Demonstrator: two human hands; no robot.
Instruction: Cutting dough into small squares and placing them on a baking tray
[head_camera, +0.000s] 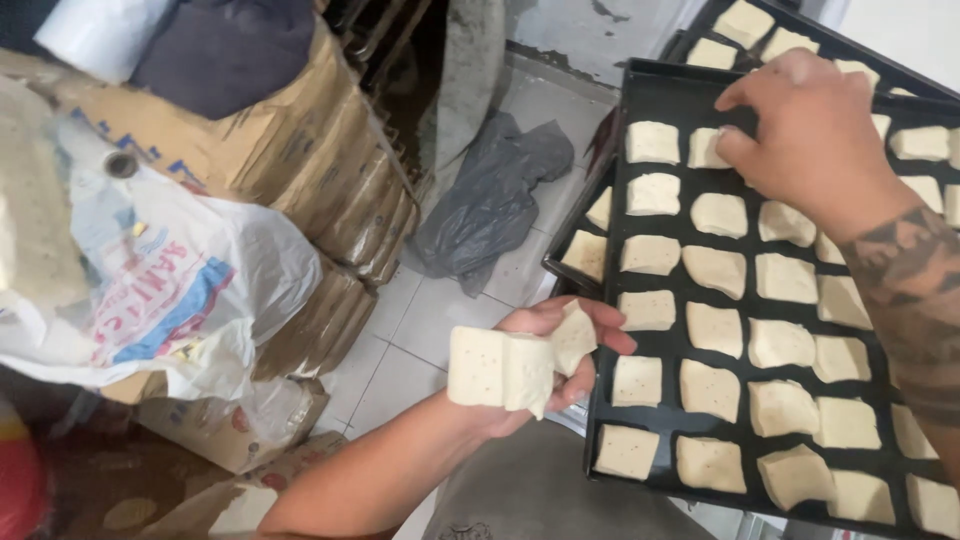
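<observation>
I see my left hand (545, 365) cupping a stack of pale square dough pieces (503, 368), grip curled around them, just beside the black metal baking tray (668, 92); my right hand (810, 140) pinches one dough square (706, 148) there.

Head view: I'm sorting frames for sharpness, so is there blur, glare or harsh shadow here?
Head view: even, soft light with no harsh shadows or glare; the left hand and its dough squares are fairly sharp, the right hand over the black tray slightly soft; left-edge sacks look stretched.
</observation>
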